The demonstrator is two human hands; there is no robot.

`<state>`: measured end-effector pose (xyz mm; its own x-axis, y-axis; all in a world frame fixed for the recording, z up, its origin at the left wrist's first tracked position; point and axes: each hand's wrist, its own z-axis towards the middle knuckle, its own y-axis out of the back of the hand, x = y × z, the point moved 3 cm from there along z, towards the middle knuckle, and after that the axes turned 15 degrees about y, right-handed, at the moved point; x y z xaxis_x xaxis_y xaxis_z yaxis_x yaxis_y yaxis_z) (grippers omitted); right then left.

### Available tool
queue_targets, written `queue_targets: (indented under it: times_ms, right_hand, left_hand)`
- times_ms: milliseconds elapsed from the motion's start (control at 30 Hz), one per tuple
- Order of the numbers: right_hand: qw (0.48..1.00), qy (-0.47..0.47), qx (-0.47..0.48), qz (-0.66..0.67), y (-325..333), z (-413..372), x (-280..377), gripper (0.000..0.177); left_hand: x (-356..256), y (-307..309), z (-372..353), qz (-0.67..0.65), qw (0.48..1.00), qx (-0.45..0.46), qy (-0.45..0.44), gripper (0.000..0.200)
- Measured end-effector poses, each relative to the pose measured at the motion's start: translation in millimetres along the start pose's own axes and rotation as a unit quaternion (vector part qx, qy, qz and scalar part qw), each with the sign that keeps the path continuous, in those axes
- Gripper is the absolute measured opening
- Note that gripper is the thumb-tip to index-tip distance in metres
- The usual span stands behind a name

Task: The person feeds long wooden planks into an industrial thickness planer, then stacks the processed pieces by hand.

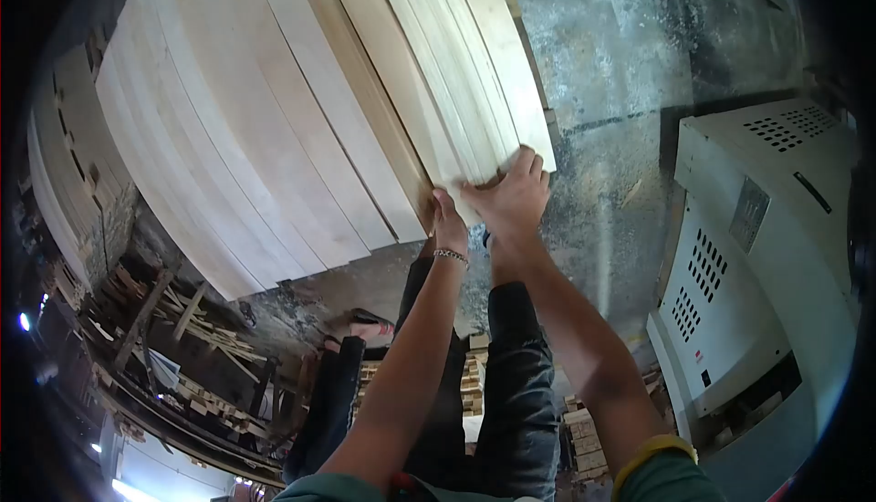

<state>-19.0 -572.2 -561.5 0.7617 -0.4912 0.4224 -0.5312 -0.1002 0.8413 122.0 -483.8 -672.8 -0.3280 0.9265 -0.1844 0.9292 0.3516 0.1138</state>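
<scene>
Long pale wooden boards (pixel 246 128) lie side by side in a wide stack across the upper left and middle. My left hand (pixel 448 224), with a chain bracelet at the wrist, is at the near end of a board, its thumb up against the edge. Just to its right, my right hand (pixel 513 199) is wrapped round the near ends of several narrow strips (pixel 456 73), fingers over the right side and thumb toward the left hand. The undersides of the boards and some fingertips are hidden.
A pale metal machine housing (pixel 730 292) with vent slots stands at the right. Scrap wood (pixel 196 319) is piled at the lower left, beside another board stack (pixel 82 164). Small wood blocks (pixel 586 438) lie below. Another person's foot (pixel 370 329) shows near my legs.
</scene>
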Motion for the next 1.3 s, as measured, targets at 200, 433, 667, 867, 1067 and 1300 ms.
queue_targets:
  times_ms: [200, 433, 667, 867, 1067, 1300]
  right_hand:
    - [1.0, 0.005, 0.012, 0.023, 0, -11, 10, 0.08]
    - [0.996, 0.006, 0.053, 0.07, 3, -4, -4, 0.079]
    - [0.985, 0.057, 0.073, 0.142, -9, 11, -42, 0.09]
    - [0.991, 0.054, 0.116, 0.048, -38, -14, -28, 0.124]
    - [0.994, 0.043, 0.1, -0.026, -53, -27, -18, 0.118]
    - [0.988, 0.007, 0.145, 0.052, 119, -192, 73, 0.116]
  left_hand:
    - [-16, 10, -26, -0.053, 0.996, 0.06, 0.041, 0.058]
    - [-19, 12, -64, 0.1, 0.99, 0.046, -0.088, 0.05]
    - [-23, -24, -90, 0.21, 0.954, -0.068, -0.202, 0.031]
    - [19, -4, -40, -0.025, 0.997, 0.072, 0.023, 0.047]
    - [-7, 65, -97, 0.077, 0.967, 0.195, 0.147, 0.051]
    - [-141, 45, -166, 0.031, 0.986, 0.125, 0.109, 0.09]
